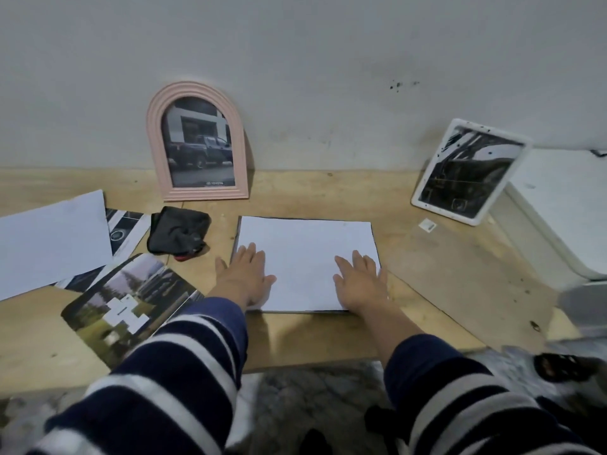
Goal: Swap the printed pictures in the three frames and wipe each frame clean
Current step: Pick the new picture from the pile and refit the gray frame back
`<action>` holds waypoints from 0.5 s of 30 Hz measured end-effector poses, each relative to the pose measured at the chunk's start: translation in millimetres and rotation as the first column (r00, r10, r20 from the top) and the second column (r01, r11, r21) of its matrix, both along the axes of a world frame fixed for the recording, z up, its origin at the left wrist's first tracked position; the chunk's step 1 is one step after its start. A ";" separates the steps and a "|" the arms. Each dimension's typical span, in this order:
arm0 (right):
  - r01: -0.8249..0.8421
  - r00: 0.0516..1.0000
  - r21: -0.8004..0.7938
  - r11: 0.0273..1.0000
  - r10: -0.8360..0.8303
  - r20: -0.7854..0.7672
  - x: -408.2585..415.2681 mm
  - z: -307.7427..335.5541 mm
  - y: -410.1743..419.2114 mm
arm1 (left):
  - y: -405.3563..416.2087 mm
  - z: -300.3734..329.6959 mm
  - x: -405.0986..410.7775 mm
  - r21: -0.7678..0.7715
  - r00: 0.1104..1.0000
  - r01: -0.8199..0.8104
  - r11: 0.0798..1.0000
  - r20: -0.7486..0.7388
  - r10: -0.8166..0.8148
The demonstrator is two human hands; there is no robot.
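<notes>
A pale wall (328, 60), marked with a few dark specks, rises behind the wooden counter (427, 264). A white box-like unit (558, 208) stands at the counter's right end. Grey patterned floor (312, 405) shows below the counter's near edge.

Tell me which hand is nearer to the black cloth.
Left. The left hand presses flat on the white sheet's left edge, just right of the black cloth. The right hand lies flat farther right on that sheet.
</notes>
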State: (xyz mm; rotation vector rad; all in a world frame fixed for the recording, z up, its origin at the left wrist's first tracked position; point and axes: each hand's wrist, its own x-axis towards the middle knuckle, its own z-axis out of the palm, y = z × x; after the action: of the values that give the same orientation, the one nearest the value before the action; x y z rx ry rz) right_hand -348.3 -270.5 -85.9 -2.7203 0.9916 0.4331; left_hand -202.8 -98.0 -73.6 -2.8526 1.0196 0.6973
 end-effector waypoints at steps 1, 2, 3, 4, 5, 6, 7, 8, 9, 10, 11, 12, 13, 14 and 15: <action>-0.009 1.000 -0.004 1.000 0.009 0.011 -2.2 -0.7 -1.1 | -1.9 0.0 -2.7 -0.001 1.000 -0.006 1.000 0.001 0.006; -0.021 0.999 -0.004 1.000 0.021 0.031 -4.6 -1.6 -3.1 | -4.2 0.3 -6.5 0.001 1.000 -0.018 1.000 -0.001 0.018; -0.029 0.998 -0.004 1.000 0.029 0.062 -6.1 -2.0 -5.4 | -6.3 1.6 -9.2 -0.005 1.000 -0.029 1.000 -0.002 0.029; -0.029 0.994 0.000 1.000 0.029 0.106 -7.7 -1.9 -8.5 | -8.0 2.7 -11.3 -0.013 0.999 -0.041 0.999 -0.002 0.041; -0.022 0.988 0.009 1.000 0.021 0.156 -8.3 -2.1 -10.7 | -7.6 3.4 -12.1 -0.024 0.999 -0.052 0.998 0.002 0.052; -0.004 0.978 0.014 1.000 0.001 0.207 -11.0 -1.7 -15.0 | -9.7 4.8 -13.3 -0.036 0.998 -0.058 0.998 0.009 0.058; 0.024 0.968 0.017 1.000 -0.027 0.250 -14.5 -0.9 -19.6 | -12.3 5.9 -13.8 -0.046 0.998 -0.055 0.997 0.022 0.056; 0.060 0.957 0.018 0.998 -0.063 0.283 -18.2 0.3 -24.0 | -15.2 7.4 -13.9 -0.055 0.998 -0.049 0.997 0.035 0.051; 0.109 0.945 0.023 0.994 -0.111 0.308 -23.8 1.7 -29.8 | -21.0 10.2 -15.1 -0.060 0.998 -0.034 0.998 0.046 0.037; 0.163 0.931 0.029 0.986 -0.163 0.328 -30.5 4.0 -35.6 | -29.0 13.3 -16.3 -0.063 0.999 -0.015 0.998 0.051 0.018; 0.217 0.915 0.034 0.976 -0.215 0.341 -37.7 6.7 -41.1 | -38.3 17.0 -18.2 -0.067 0.999 0.008 0.998 0.053 -0.005; 0.270 0.900 0.035 0.962 -0.265 0.347 -46.5 9.6 -46.7 | -50.1 20.5 -21.1 -0.072 0.998 0.038 0.997 0.053 -0.035; 0.317 0.885 0.037 0.948 -0.310 0.347 -56.2 12.6 -52.8 | -63.1 23.5 -25.2 -0.077 0.996 0.076 0.994 0.056 -0.072; 0.354 0.873 0.043 0.934 -0.347 0.343 -66.4 15.2 -58.5 | -76.0 25.3 -29.8 -0.084 0.992 0.113 0.990 0.063 -0.108; 0.391 0.857 0.055 0.919 -0.385 0.342 -78.4 17.4 -65.2 | -89.7 26.2 -36.2 -0.093 0.987 0.153 0.984 0.069 -0.147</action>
State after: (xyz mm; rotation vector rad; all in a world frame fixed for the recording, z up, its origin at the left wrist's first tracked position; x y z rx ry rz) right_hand -426.8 -335.6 -68.5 -2.3941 1.3904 -0.1260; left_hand -239.0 -187.6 -47.4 -2.8191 1.2769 0.5587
